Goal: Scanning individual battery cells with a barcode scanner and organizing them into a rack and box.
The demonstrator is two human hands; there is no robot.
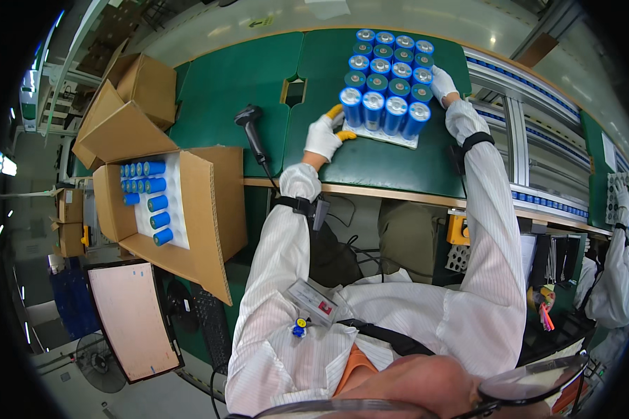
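Upright blue cylindrical battery cells [396, 106] stand in close rows on a white tray [391, 137], some with silvery tops and some with dark green ones. My left hand [323, 137], in a white glove with yellow fingertips, grips the tray's near left side, its thumb and a finger apart against the edge. On the opposite side my right hand [443, 85], also gloved, presses against the outer cells. Its fingertips are partly hidden behind them. The tray lies between both hands on the green tabletop [272, 66].
A black handheld scanner [251, 129] lies to the left. Beyond it, an open cardboard box [220, 202] holds more blue cells in a white insert. A roller rail [531, 91] runs along the right. At far right, another person's white sleeve [616, 272] shows.
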